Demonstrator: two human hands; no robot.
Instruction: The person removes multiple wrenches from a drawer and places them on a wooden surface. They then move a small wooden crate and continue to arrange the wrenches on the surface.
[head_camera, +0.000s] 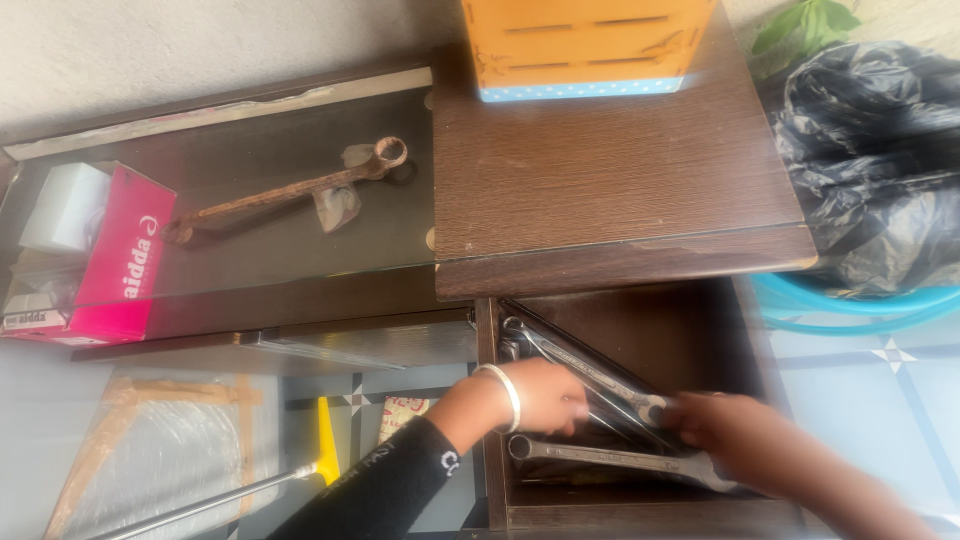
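Observation:
Both my hands reach into an open wooden compartment (700, 340) under the brown table top. My left hand (540, 395), with a white bangle on the wrist, rests on a bundle of long steel spanners (585, 365) that lie slanted in the compartment. My right hand (730, 430) closes around the near ends of those spanners. One more steel spanner (600, 458) lies flat across the front, below both hands. The fingers are blurred.
A rusty spanner (290, 192) lies on the glass shelf at the left, beside a pink box (125, 255). An orange wooden box (585, 45) stands on the brown table top (610, 170). A black plastic bag (875, 160) sits in a blue tub (850, 305) at the right.

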